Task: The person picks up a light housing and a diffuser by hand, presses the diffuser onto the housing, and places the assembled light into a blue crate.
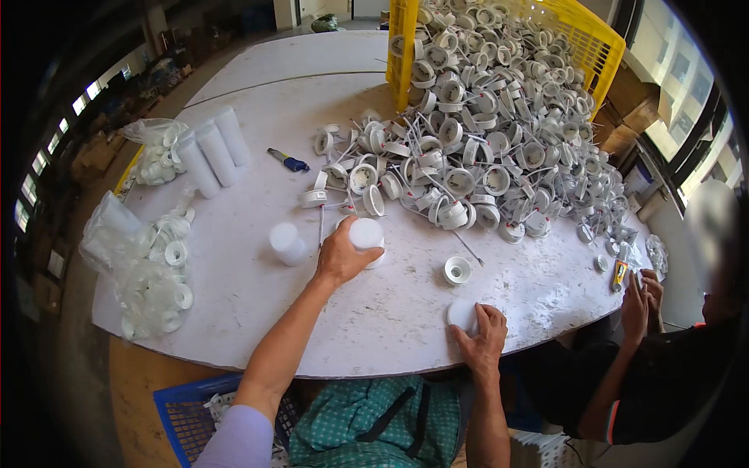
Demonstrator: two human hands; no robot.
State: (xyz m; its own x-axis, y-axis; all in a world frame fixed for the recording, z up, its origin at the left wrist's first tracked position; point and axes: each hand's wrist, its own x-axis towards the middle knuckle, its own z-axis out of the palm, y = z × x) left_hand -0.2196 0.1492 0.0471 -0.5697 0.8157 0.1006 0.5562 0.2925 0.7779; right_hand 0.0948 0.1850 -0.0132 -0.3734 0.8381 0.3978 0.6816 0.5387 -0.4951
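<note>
My left hand (pixel 341 256) is wrapped round a white round-topped piece (pixel 366 233) on the table, close to the heap's near edge. At the table's front edge my right hand (pixel 482 337) has its fingers against a white disc (pixel 462 314), holding it by its right side. Between and beyond my hands lies a white ring-shaped part (pixel 457 271) with a hole in its middle. A white cylinder (pixel 288 244) stands left of my left hand. The undersides of both held pieces are hidden.
A big heap of white wired fittings (pixel 499 148) spills from a yellow crate (pixel 403 54). Stacked white discs (pixel 212 152), bagged rings (pixel 156 288) and a blue-handled tool (pixel 289 161) lie left. A person's hands (pixel 641 300) are at the right, near a yellow tube (pixel 619 276).
</note>
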